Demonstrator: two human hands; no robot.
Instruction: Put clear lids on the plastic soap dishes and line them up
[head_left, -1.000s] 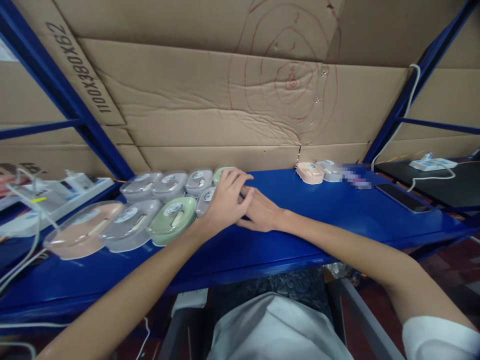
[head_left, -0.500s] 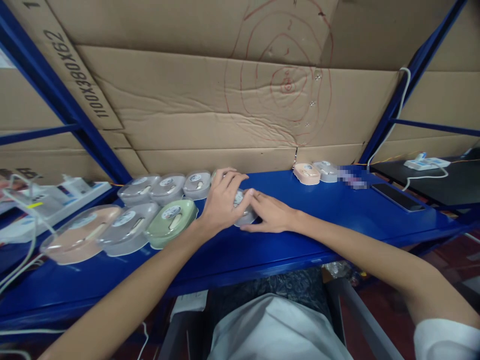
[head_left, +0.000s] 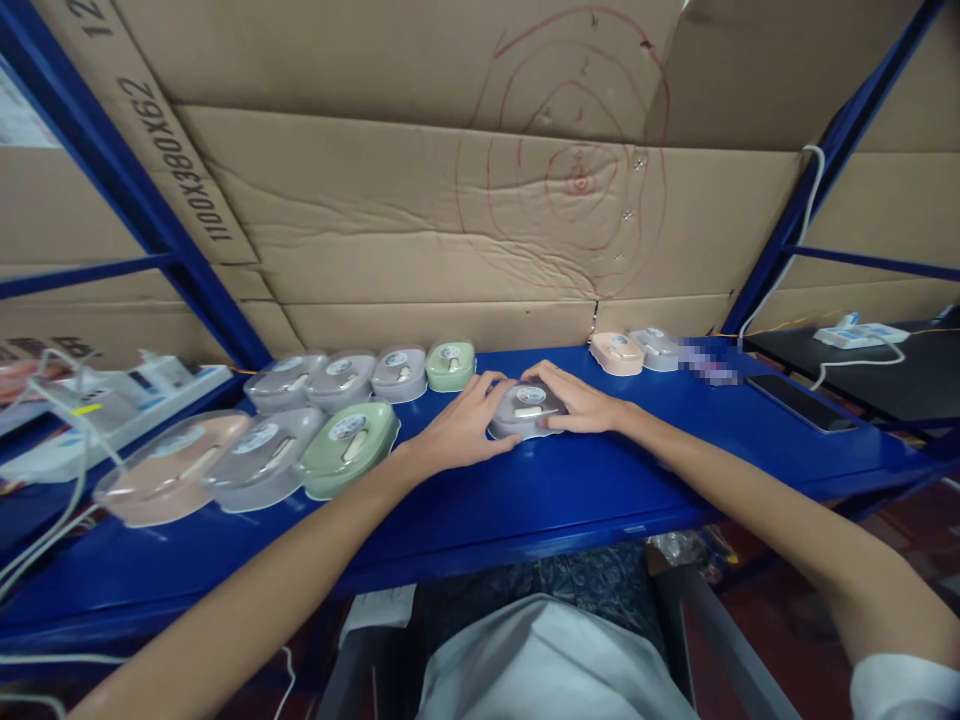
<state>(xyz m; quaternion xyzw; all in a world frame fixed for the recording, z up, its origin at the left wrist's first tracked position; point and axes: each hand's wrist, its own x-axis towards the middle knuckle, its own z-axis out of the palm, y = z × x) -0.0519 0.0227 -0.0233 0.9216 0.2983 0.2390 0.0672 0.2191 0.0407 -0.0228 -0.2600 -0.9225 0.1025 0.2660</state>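
Observation:
A grey lidded plastic box (head_left: 528, 408) sits on the blue table, with a round label and a small pale piece on its clear top. My left hand (head_left: 474, 420) wraps its left side, thumb in front and fingers behind. From the right, my right hand (head_left: 583, 400) grips the same box with fingers bent round its edge. Left of my hands, a green box (head_left: 349, 448), a grey box (head_left: 266, 460) and a peach box (head_left: 176, 468) form a front row. A small green box (head_left: 451, 367) ends the back row beside several grey ones (head_left: 399, 375).
A small peach box (head_left: 617, 353) and a grey one (head_left: 658, 349) stand at the back right. A dark phone (head_left: 801, 402) lies farther right. White power strips (head_left: 120, 425) with cables are on the left. Cardboard (head_left: 390, 200) walls the back, between blue posts (head_left: 217, 300).
My hands have shifted right and now hold the grey box at both sides. The box has moved right and shows more. The small green box behind my left hand has come into full view.

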